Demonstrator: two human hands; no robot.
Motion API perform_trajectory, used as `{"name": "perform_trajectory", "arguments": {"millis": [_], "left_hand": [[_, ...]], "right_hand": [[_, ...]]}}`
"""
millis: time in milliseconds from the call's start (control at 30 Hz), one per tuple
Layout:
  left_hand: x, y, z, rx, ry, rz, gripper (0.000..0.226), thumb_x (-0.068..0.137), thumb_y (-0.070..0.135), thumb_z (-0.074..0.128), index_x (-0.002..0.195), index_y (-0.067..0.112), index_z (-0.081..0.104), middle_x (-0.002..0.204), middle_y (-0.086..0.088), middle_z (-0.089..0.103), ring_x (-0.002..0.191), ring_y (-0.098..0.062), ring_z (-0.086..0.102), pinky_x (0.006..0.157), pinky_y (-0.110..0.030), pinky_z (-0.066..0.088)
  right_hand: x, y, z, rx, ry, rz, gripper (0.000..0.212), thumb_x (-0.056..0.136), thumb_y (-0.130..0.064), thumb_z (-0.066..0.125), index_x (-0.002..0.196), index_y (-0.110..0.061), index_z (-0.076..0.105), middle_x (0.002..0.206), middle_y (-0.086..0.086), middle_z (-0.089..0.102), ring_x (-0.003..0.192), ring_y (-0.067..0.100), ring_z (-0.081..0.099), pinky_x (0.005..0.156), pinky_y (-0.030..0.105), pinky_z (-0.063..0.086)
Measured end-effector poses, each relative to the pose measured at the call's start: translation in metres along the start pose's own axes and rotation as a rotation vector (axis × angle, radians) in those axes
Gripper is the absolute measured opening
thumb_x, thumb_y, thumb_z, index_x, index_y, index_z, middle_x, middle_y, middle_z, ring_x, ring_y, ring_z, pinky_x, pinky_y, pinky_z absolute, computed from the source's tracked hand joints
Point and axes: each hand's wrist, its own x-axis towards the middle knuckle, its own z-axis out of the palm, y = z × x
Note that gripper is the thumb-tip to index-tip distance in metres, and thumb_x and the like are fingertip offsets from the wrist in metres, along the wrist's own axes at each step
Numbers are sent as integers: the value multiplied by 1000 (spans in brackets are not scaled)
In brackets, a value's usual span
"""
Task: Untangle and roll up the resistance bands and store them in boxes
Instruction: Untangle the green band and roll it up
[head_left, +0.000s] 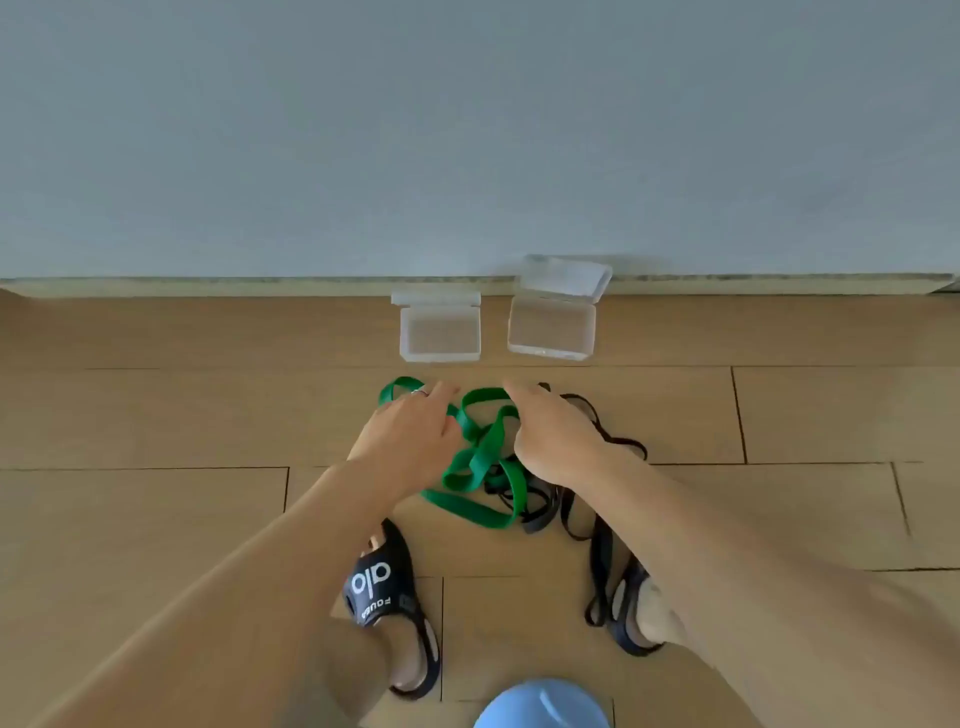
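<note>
**Two hands in the tangle: free the green band first**

Two hands are down on the heap, and we read neither as properly gripping yet. Our left hand (410, 434) lies over the far-left loop of the flat green rubber resistance band (475, 457), fingers curled onto it; whether they have pinched the strap we cannot tell. Our right hand (553, 434) is curled, knuckles up, at the spot where the green band meets the thin black resistance band (582, 501); its fingertips are hidden beneath it, so what it holds, if anything, we cannot tell.

Both bands lie knotted together on the wooden plank floor (156, 415), just on our side of the two small clear plastic boxes (440, 332). The boxes stand side by side, lids open and nothing in them, against the grey wall (467, 130). The black band trails away from the boxes toward our right foot, in a black sandal (631, 608), and may be lying against it.

For this step, we judge it best to take one colour only. We would pinch a single green strand in each hand, lift it slightly clear of the floor, and draw the hands apart slowly, watching where black crosses green. Where a loop catches, we should feed it back through rather than tug; rubber tightens under pull. We should also check the black band is clear of the sandal before lifting.
</note>
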Motion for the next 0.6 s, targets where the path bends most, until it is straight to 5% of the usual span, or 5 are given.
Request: {"name": "perform_trajectory", "arguments": {"millis": [133, 367, 500, 600], "left_hand": [[79, -35, 80, -30, -79, -68, 47, 104, 17, 35, 151, 18, 35, 131, -11, 57, 99, -31, 61, 86, -45, 52], [150, -77, 178, -63, -172, -163, 54, 106, 15, 35, 159, 21, 24, 149, -11, 45, 121, -32, 56, 100, -47, 49], [149, -74, 186, -67, -197, -166, 61, 102, 12, 41, 160, 22, 21, 153, -11, 43, 131, -31, 51, 105, -47, 47], [138, -65, 178, -93, -199, -140, 70, 96, 14, 51, 160, 23, 23, 154, -8, 44, 130, -30, 52, 104, -46, 48]], "right_hand": [[97, 53, 72, -204, -112, -30, 68, 100, 1, 43, 163, -14, 24, 167, 8, 30, 148, 33, 37, 113, 47, 43], [183, 105, 179, -674, -131, -287, 62, 98, -10, 61, 155, -11, 35, 163, 10, 34, 153, 34, 25, 121, 52, 27], [179, 107, 177, -838, -17, -426, 39, 94, -7, 62, 132, -9, 52, 119, 7, 61, 126, 32, 51, 117, 50, 28], [161, 106, 153, -887, -38, -423, 27, 99, -6, 55, 126, -9, 59, 83, 0, 57, 94, 32, 62, 105, 44, 37]]}}
